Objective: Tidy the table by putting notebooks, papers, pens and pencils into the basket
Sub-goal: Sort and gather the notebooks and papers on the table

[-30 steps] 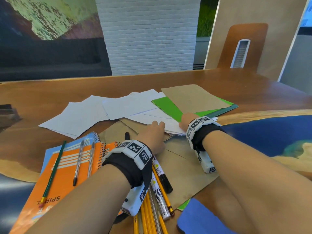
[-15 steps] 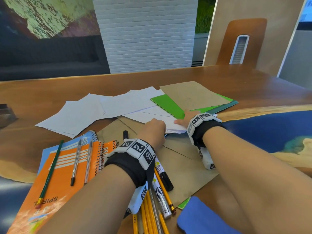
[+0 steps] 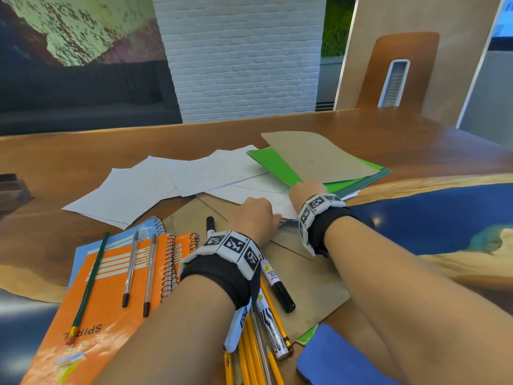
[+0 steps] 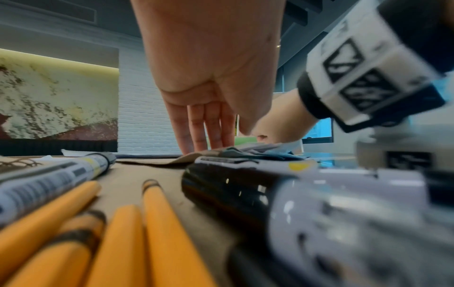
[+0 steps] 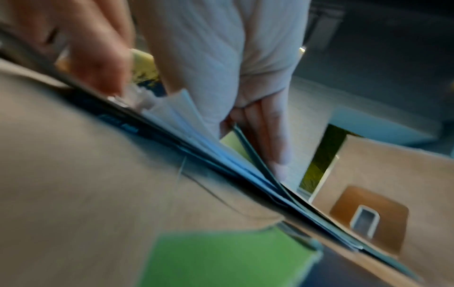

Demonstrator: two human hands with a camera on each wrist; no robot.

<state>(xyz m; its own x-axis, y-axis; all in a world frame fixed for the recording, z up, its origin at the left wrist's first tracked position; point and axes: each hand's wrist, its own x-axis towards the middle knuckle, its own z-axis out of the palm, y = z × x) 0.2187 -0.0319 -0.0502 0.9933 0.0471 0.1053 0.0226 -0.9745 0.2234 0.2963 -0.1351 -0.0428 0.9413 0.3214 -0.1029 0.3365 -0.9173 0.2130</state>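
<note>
White papers [image 3: 216, 173] lie fanned across the table middle, with green sheets [image 3: 274, 165] and a brown sheet [image 3: 319, 157] on their right. My right hand [image 3: 305, 190] pinches the near edge of this stack; in the right wrist view its thumb lies on the white sheets [image 5: 186, 124] and its fingers [image 5: 267, 132] sit behind them. My left hand [image 3: 255, 215] stands beside it, with straight fingers [image 4: 199, 126] touching the paper edge. An orange spiral notebook [image 3: 111, 287] carries a green pencil [image 3: 88, 284] and two pens [image 3: 130, 268]. Yellow pencils [image 3: 249, 351] and a black marker [image 3: 277, 284] lie under my left wrist.
A brown envelope [image 3: 305, 287] lies beneath both wrists. A blue pad [image 3: 333, 357] sits at the near edge. A dark object [image 3: 11, 187] shows at the far left edge, too cropped to identify. The wooden table [image 3: 416, 140] runs back to a white brick pillar.
Both hands stay at the near edge of the paper stack. The left hand has drawn a little closer to the right one, and the head view has tilted slightly.
</note>
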